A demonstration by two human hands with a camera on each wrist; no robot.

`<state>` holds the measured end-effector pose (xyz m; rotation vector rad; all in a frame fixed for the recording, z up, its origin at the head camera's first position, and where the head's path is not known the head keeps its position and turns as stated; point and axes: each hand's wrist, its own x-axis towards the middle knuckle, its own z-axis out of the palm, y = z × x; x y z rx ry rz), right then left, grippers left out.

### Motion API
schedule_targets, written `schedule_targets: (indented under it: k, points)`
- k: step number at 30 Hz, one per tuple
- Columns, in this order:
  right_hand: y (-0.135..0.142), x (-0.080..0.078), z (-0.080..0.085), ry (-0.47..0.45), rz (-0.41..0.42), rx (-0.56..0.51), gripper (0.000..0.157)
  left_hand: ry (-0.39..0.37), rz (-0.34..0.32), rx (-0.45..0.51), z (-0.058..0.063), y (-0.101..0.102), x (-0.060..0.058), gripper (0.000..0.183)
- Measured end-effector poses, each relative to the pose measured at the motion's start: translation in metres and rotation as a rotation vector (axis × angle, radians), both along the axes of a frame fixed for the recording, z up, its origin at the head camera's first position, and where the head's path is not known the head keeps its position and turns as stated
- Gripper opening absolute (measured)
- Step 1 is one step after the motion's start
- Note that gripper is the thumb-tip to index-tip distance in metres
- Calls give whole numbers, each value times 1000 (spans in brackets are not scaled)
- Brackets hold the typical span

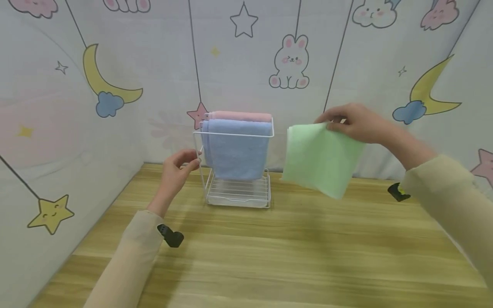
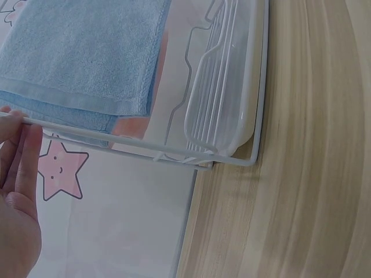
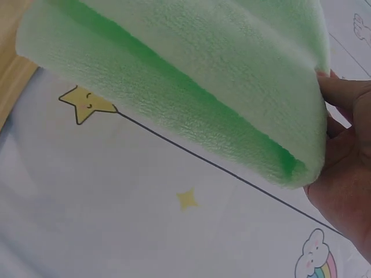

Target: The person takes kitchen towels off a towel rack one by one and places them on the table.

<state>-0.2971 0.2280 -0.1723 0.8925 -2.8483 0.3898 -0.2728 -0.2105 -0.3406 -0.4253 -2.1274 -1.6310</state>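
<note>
In the head view, a folded green cloth (image 1: 323,160) is held in the air by a person's right hand (image 1: 356,122), to the right of a white wire rack (image 1: 202,176) and apart from it. The cloth's upper edge is pinched between thumb and fingers. The rack's left side is gripped by the left hand (image 1: 176,171). A blue cloth (image 1: 240,154) and, behind it, a pink cloth (image 1: 242,116) are hung on the rack, above a white tray (image 1: 239,202); all is stood on a wooden table (image 1: 308,248). The step in hand is judged to be the hanging of the green cloth, for which the front rail (image 1: 234,135), crossing before the blue cloth, would seem suited. The lower corner is best lifted over the rail before the cloth is lowered.

In the left wrist view, a wire of the rack is held between the left hand's fingers and thumb, the thumb only partly shown. A light, steady hold is called for, so that the frame is neither tipped nor dragged.

In the right wrist view, the green cloth's two layers are shown parted, the fold beside the right hand. The rail should be passed between them, and the halves then evened and smoothed.
</note>
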Motion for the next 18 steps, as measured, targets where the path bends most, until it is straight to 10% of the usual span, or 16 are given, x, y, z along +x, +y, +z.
schedule_targets:
  k: [18]
  points:
    - [7,-9,-59,-473,155,-3,28,24,-5,-1,-1,0,0,23]
